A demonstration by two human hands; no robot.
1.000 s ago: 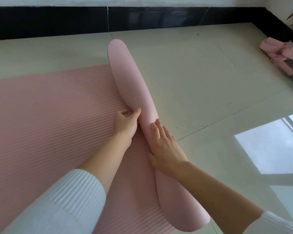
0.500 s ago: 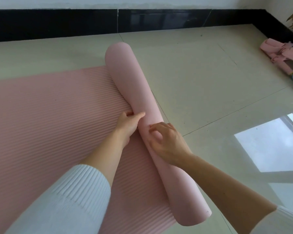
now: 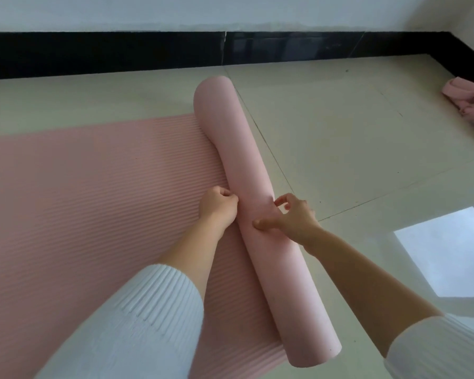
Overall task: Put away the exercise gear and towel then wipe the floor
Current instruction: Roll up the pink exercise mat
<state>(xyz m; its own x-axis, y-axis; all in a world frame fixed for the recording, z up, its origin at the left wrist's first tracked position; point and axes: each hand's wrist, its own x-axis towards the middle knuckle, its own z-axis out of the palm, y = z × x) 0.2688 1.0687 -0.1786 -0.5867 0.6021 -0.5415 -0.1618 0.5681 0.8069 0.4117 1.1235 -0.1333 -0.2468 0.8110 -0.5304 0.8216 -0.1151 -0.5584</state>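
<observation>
Where the ribbed flat part of your pink exercise mat [image 3: 93, 201] meets its roll [image 3: 241, 149], your left hand [image 3: 218, 207] sits curled in a fist with its knuckles against the roll's left side. Whether it pinches any mat cannot be told. Your right hand [image 3: 296, 217] grips the roll from the other side, thumb pressed into the top and fingers hooked over the right flank. The roll lies on the pale tiled floor [image 3: 340, 119], running from near the black skirting [image 3: 121, 53] at the far edge toward the near edge. A pink fabric bundle [image 3: 471, 99] lies by the floor's far right corner, well apart.
</observation>
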